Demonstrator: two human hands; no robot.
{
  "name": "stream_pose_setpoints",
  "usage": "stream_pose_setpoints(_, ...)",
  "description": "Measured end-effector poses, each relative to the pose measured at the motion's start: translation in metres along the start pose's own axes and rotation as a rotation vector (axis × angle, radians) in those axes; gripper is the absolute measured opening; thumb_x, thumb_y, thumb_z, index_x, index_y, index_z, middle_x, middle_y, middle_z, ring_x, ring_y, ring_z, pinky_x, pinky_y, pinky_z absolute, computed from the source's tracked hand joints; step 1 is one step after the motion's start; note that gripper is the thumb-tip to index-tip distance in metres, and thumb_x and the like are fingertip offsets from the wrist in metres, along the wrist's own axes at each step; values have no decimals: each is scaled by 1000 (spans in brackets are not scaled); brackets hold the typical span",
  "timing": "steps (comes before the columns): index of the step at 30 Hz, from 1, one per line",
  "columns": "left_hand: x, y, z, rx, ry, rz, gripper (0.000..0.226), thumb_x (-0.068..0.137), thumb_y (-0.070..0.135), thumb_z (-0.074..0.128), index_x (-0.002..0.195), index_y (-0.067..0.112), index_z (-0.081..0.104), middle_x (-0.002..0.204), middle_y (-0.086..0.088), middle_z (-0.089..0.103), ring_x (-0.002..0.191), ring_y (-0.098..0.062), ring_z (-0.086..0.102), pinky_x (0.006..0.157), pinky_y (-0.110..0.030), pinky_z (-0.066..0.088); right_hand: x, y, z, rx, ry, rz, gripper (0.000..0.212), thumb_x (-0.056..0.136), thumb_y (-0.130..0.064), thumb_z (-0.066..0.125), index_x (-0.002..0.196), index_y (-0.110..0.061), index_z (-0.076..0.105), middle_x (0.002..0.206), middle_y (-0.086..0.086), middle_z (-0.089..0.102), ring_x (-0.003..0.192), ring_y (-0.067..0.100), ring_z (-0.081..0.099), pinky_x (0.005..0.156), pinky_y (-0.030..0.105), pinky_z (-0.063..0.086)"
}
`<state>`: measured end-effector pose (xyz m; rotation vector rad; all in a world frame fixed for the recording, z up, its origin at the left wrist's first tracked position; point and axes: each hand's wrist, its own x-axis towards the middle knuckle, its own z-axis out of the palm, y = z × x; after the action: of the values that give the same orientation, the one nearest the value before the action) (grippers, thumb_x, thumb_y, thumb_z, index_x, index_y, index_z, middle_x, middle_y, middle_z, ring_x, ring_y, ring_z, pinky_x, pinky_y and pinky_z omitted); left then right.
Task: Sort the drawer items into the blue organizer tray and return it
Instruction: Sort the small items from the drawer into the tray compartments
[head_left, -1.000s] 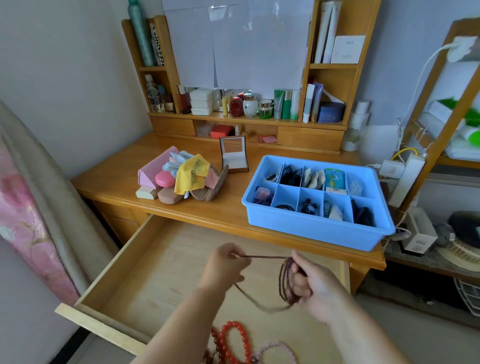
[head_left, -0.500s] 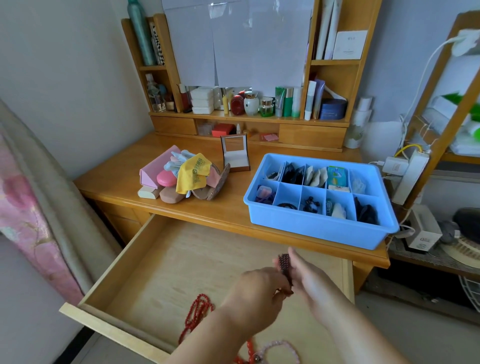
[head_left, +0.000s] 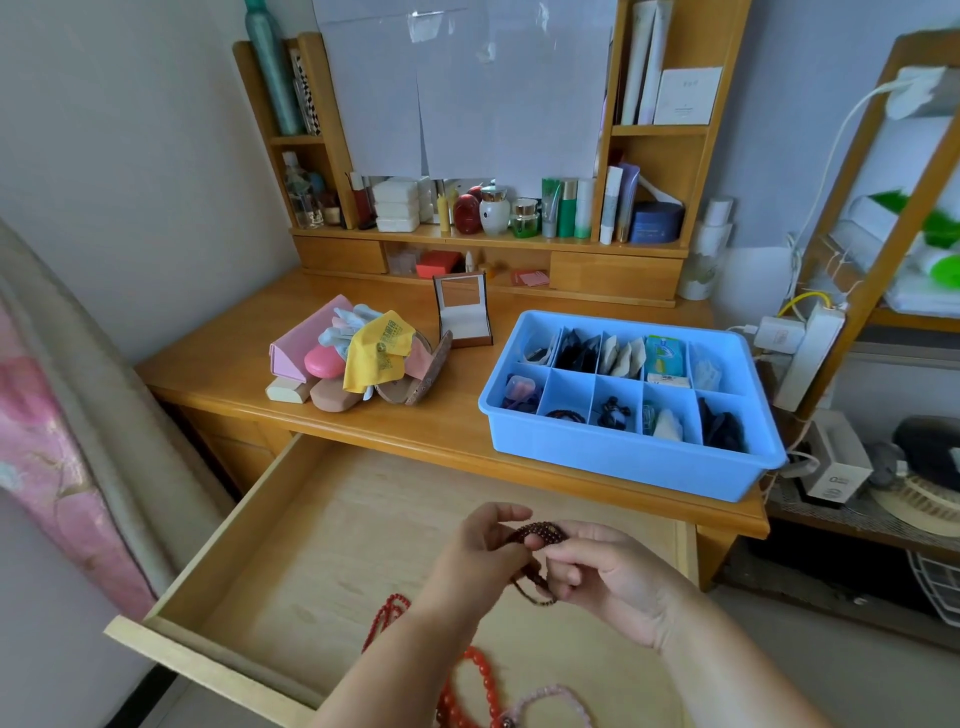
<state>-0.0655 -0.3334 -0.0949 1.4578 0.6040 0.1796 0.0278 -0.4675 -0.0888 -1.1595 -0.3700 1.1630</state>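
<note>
Above the open wooden drawer (head_left: 270, 525), both my hands hold a dark brown bead string (head_left: 537, 532) bunched into loops. My left hand (head_left: 480, 558) pinches its upper part, and my right hand (head_left: 608, 577) grips the loops that hang down between the fingers. In the drawer below lie red bead strings (head_left: 467, 675) and a pale pink bead bracelet (head_left: 550, 699). The blue organizer tray (head_left: 618, 454) sits on the desk at the right, its compartments holding dark hair ties, packets and small items.
On the desk's left lies a pile with a pink case (head_left: 306, 340), a yellow cloth (head_left: 379, 351) and glasses cases. A small open box (head_left: 462, 317) stands behind it. Bottles and jars fill the back shelf (head_left: 488, 236). A power strip (head_left: 805, 353) and cables hang at the right.
The bead string, stretched out between my hands a second ago, is now gathered into a tight bunch. My hands have come together and risen slightly over the drawer.
</note>
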Motion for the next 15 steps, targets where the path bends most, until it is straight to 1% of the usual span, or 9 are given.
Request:
stream_pose_setpoints(1,1,0,-2,-15,56,-6,29,86,-11,50,104,10,56,77,-8,58,71,-20,60,74,-30,51,0,-4,-1,-22,58,-39,21,87,4,49,105,1,60,51,2,41,53,17,45,65,30,41)
stream_pose_setpoints(3,1,-2,-2,-56,92,-33,27,86,-14,47,103,7,54,74,-7,54,72,-22,58,70,-28,47,-1,-13,-4,-23,161,-121,27,88,7,47,112,-3,54,53,2,42,58,21,53,71,32,44)
stream_pose_setpoints(5,0,-4,2,-71,62,-55,25,87,-12,49,102,8,53,75,-6,56,69,-20,61,68,-26,48,-2,-17,-6,15,236,-169,27,88,9,45,109,-6,52,56,3,43,65,23,57,77,34,44)
stream_pose_setpoints(6,0,-3,2,-98,46,-68,24,87,-11,50,100,9,52,77,-7,59,67,-19,64,67,-27,51,-3,-17,-7,-5,259,-169,25,88,8,46,107,-7,51,57,4,46,70,23,58,80,33,44)
stream_pose_setpoints(7,2,-3,0,-144,41,-84,23,87,-11,50,98,9,51,80,-9,61,67,-19,65,67,-28,54,-3,-15,-8,-96,274,-149,22,88,6,49,105,-8,51,60,4,53,76,23,59,82,32,44)
stream_pose_setpoints(9,8,-3,-8,-249,54,-111,22,88,-11,51,96,9,49,85,-14,61,71,-24,65,66,-31,58,-6,-11,-9,-441,256,-70,19,89,-3,56,104,-15,51,74,2,68,88,18,62,86,30,41)
stream_pose_setpoints(11,11,-9,-15,-291,47,-144,21,88,-13,50,93,8,48,82,-14,59,69,-26,62,60,-31,58,-7,-14,-9,-695,189,-33,17,90,-10,58,100,-21,50,86,-3,72,91,13,62,87,30,41)
stream_pose_setpoints(13,11,-17,-14,-290,-29,-168,20,88,-12,51,92,8,50,77,-11,60,68,-25,63,60,-31,58,-3,-24,-5,-844,137,-57,15,90,-15,59,93,-27,51,86,-6,70,86,12,61,85,31,44)
stream_pose_setpoints(15,12,-27,-11,-322,-128,-163,20,86,-8,57,100,6,53,79,-11,63,74,-25,67,68,-33,59,3,-41,3,-939,50,-77,16,88,-15,60,86,-29,53,80,-9,66,77,8,56,79,28,44)
